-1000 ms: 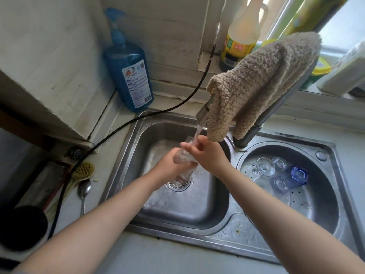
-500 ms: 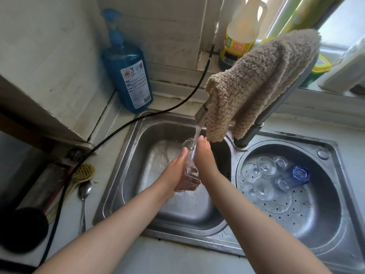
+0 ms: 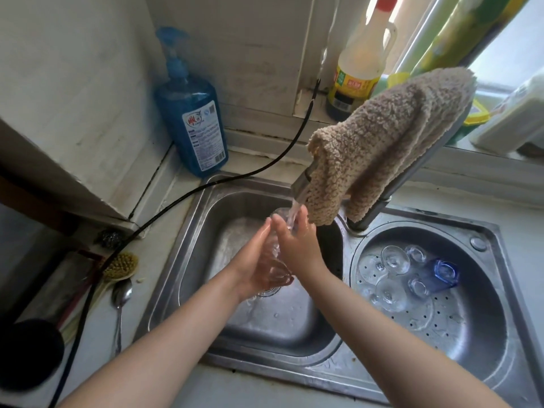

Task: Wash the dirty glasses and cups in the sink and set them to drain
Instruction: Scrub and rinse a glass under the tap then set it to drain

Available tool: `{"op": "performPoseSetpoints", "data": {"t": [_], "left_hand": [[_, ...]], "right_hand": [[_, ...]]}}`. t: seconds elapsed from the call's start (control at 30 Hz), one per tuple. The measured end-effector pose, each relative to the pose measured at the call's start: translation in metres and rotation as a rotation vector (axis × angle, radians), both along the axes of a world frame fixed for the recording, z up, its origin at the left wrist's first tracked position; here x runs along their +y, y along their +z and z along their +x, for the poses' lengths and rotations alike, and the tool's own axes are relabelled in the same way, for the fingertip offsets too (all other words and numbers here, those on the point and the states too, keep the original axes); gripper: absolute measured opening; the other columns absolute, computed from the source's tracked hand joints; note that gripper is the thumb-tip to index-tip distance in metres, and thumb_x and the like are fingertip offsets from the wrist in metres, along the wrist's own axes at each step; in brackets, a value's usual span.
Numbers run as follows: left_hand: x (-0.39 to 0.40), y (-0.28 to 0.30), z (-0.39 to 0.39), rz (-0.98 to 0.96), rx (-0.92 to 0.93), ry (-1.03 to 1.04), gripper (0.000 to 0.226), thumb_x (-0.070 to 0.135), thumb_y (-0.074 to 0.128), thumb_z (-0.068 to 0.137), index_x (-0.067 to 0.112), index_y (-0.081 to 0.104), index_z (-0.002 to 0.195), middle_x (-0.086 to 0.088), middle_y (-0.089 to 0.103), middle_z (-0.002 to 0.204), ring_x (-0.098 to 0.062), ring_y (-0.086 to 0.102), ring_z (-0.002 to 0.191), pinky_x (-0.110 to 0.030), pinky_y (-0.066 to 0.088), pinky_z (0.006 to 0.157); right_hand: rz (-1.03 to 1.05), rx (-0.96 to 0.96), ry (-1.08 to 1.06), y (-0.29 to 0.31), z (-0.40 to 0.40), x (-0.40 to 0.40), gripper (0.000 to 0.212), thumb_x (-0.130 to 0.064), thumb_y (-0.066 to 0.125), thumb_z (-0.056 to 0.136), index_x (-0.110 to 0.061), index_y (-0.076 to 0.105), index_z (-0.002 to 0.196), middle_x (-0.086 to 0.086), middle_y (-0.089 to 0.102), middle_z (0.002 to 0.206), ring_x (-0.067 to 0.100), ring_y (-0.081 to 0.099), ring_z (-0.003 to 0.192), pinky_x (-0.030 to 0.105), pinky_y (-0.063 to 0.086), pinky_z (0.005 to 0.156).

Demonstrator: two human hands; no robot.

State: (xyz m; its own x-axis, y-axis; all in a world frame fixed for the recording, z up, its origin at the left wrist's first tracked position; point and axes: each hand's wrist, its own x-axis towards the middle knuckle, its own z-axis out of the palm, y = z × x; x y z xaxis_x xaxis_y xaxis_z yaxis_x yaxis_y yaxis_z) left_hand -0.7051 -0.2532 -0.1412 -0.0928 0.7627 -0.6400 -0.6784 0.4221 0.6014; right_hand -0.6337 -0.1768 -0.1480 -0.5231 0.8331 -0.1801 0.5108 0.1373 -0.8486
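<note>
A clear drinking glass [image 3: 275, 260] stands upright between my palms over the left sink basin [image 3: 273, 322], its rim under the water stream from the faucet [image 3: 300, 184]. My left hand [image 3: 254, 260] presses its left side and my right hand [image 3: 297, 245] its right side. Water runs into the glass and over my fingers. In the round right basin [image 3: 471, 334] lie several clear glasses [image 3: 391, 293] upside down and a blue cup [image 3: 444, 272] on the perforated floor.
A beige cloth [image 3: 382, 142] hangs over the faucet neck. A blue soap pump bottle [image 3: 192, 119] stands behind the sink, a yellow-labelled bottle [image 3: 359, 69] on the sill. A black cable [image 3: 182, 198], a brush [image 3: 120, 265] and a spoon [image 3: 120, 301] lie on the left counter.
The glass has gone from tilted to upright between my palms, with its rim now higher under the stream. My hands have turned flat against its sides.
</note>
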Motion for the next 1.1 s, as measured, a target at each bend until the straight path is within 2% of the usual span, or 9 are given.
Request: {"op": "performPoseSetpoints", "data": {"t": [0.1, 0.23, 0.33, 0.47, 0.5, 0.7, 0.87, 1.0, 1.1], "left_hand": [[-0.005, -0.001, -0.004, 0.02, -0.14, 0.011, 0.053, 0.056, 0.041, 0.094, 0.015, 0.072, 0.106, -0.018, 0.069, 0.089, -0.029, 0.066, 0.062, -0.022, 0.047, 0.045], [-0.011, -0.012, -0.012, -0.009, -0.139, -0.036, 0.056, 0.057, 0.042, 0.093, 0.013, 0.076, 0.095, -0.012, 0.068, 0.091, -0.025, 0.065, 0.074, -0.035, 0.05, 0.07], [-0.011, -0.01, -0.012, -0.021, 0.386, -0.163, 0.06, 0.069, 0.052, 0.08, 0.019, 0.069, 0.107, -0.001, 0.069, 0.098, -0.016, 0.063, 0.085, -0.033, 0.05, 0.078], [-0.004, -0.014, 0.001, -0.195, 1.404, -0.5, 0.074, 0.054, 0.075, 0.07, 0.016, 0.045, 0.126, 0.002, 0.055, 0.117, -0.016, 0.056, 0.106, -0.034, 0.047, 0.09], [-0.001, -0.017, 0.003, -0.208, 1.514, -0.493, 0.074, 0.051, 0.075, 0.069, 0.016, 0.043, 0.126, 0.001, 0.055, 0.118, -0.019, 0.055, 0.11, -0.035, 0.046, 0.09], [-0.004, -0.023, -0.024, 0.02, 0.882, -0.295, 0.05, 0.01, 0.084, 0.064, 0.026, 0.055, 0.102, 0.013, 0.064, 0.091, -0.009, 0.063, 0.086, -0.021, 0.05, 0.071], [-0.002, -0.016, -0.04, 0.122, 1.141, -0.497, 0.057, 0.012, 0.08, 0.058, 0.034, 0.056, 0.104, 0.015, 0.062, 0.102, -0.009, 0.061, 0.097, -0.039, 0.055, 0.079], [0.007, -0.017, -0.04, 0.189, 1.221, -0.603, 0.068, 0.009, 0.079, 0.061, 0.029, 0.055, 0.121, 0.019, 0.056, 0.104, -0.009, 0.059, 0.097, -0.029, 0.053, 0.078], [0.013, -0.016, -0.044, 0.215, 1.382, -0.609, 0.05, 0.01, 0.074, 0.062, 0.029, 0.057, 0.104, 0.016, 0.054, 0.096, -0.012, 0.056, 0.092, -0.029, 0.048, 0.073]], "right_hand": [[-0.052, 0.078, 0.023, 0.005, 0.011, 0.014, 0.037, -0.034, 0.066, 0.087, -0.024, 0.043, 0.059, -0.007, 0.045, 0.049, 0.001, 0.047, 0.044, 0.017, 0.042, 0.051], [-0.11, 0.066, 0.154, 0.016, 0.013, 0.03, 0.034, -0.027, 0.065, 0.088, -0.028, 0.042, 0.063, -0.012, 0.042, 0.057, -0.004, 0.047, 0.041, 0.009, 0.038, 0.045], [-0.195, -0.007, 0.148, 0.011, 0.009, 0.034, 0.03, -0.044, 0.061, 0.088, -0.034, 0.044, 0.066, -0.016, 0.047, 0.065, -0.005, 0.048, 0.052, 0.003, 0.04, 0.052], [0.173, -0.242, 0.172, 0.001, 0.0, 0.03, 0.045, -0.051, 0.061, 0.085, -0.027, 0.034, 0.059, -0.011, 0.037, 0.059, 0.011, 0.043, 0.059, 0.017, 0.033, 0.051], [0.233, -0.246, 0.202, -0.003, -0.002, 0.028, 0.046, -0.051, 0.06, 0.085, -0.021, 0.036, 0.059, -0.008, 0.037, 0.058, 0.015, 0.045, 0.061, 0.021, 0.033, 0.055], [0.126, -0.117, 0.71, 0.024, 0.021, 0.035, 0.016, -0.039, 0.07, 0.082, -0.026, 0.069, 0.091, -0.013, 0.065, 0.087, 0.007, 0.06, 0.086, 0.019, 0.04, 0.083], [0.741, -0.372, 1.231, 0.017, 0.035, 0.05, 0.041, -0.021, 0.066, 0.083, -0.031, 0.063, 0.122, -0.012, 0.059, 0.13, 0.008, 0.047, 0.128, 0.037, 0.022, 0.112], [1.206, -0.589, 1.388, 0.0, 0.024, 0.056, 0.056, -0.018, 0.063, 0.074, -0.033, 0.057, 0.128, -0.013, 0.059, 0.13, 0.013, 0.047, 0.13, 0.043, 0.028, 0.109], [1.152, -0.792, 1.382, -0.008, 0.02, 0.054, 0.062, -0.013, 0.038, 0.086, -0.027, 0.03, 0.146, -0.001, 0.046, 0.144, 0.023, 0.033, 0.138, 0.044, 0.037, 0.106]]}}
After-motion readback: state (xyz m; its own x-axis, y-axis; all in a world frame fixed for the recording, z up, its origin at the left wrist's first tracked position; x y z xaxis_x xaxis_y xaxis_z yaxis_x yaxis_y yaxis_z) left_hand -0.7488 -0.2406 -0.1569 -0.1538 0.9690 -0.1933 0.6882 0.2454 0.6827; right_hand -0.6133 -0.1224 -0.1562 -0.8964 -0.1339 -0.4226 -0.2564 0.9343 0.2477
